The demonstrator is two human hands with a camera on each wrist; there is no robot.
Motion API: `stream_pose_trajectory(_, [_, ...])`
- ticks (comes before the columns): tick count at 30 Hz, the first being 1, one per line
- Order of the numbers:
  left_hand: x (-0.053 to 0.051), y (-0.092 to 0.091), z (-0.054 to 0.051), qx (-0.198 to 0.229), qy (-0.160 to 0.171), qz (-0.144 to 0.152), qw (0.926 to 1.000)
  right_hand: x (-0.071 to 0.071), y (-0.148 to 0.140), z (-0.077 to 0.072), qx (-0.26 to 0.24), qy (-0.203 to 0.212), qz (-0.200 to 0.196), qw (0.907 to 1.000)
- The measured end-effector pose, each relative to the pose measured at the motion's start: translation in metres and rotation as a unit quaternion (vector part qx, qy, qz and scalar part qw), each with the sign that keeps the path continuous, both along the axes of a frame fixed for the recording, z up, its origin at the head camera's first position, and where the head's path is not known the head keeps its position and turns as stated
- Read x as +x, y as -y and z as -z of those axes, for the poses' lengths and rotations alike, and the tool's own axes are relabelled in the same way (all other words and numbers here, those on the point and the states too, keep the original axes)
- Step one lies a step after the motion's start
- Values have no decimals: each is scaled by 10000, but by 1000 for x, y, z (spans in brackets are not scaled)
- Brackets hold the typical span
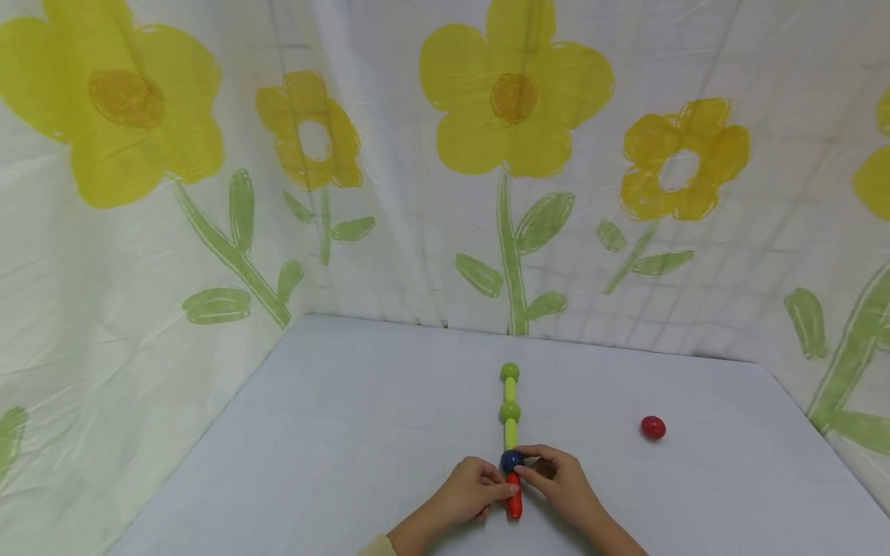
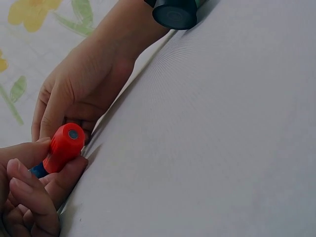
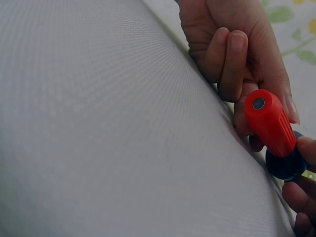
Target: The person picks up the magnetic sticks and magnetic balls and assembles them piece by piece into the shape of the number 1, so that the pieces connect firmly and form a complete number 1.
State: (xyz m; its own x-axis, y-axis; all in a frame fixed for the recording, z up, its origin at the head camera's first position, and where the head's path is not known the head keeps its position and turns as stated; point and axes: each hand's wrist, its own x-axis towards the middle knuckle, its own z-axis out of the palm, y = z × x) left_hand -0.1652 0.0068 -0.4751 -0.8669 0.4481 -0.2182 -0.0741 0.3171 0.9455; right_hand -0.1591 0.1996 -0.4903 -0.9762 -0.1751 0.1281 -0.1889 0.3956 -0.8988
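A straight chain of magnetic rods and balls lies on the white table. Its far end is a green ball, followed by a light green rod, a second green ball and another light green rod. Nearest me come a dark blue ball and a red rod, whose free end shows a round metal disc in both wrist views. My left hand pinches the red rod between thumb and fingers. With thumb and forefinger, my right hand pinches the blue ball.
A loose red ball lies to the right of the chain on the white table. Behind and beside the table hangs a white cloth printed with yellow flowers. A dark round device sits at the right wrist.
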Motion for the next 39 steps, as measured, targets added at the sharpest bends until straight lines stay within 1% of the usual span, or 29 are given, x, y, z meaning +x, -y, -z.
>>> stream_pose_trajectory(9, [0,0,-1,-16,53,19,10000,0,1,-1,47,21,72,10000])
stream_pose_trajectory(17, [0,2,-1,-27,76,-35,10000,0,4,-1,55,36,121,9999])
stream_pose_trajectory(21, [0,2,-1,-37,76,-42,10000,-2,2,-3,36,162,177,9997])
stream_pose_trajectory(26, [-1,0,1,-34,66,-28,10000,-4,-5,-10,8,407,465,9981])
stream_pose_trajectory(30, [0,-1,1,-76,28,-84,9999,-7,-14,-15,91,332,789,9963])
stream_pose_trajectory(35, [1,-2,0,-145,-8,-146,9998,-14,-27,-21,378,316,1154,9921])
stream_pose_trajectory(39, [1,-1,-2,-203,55,-78,9997,-18,-41,-27,563,340,1405,9879])
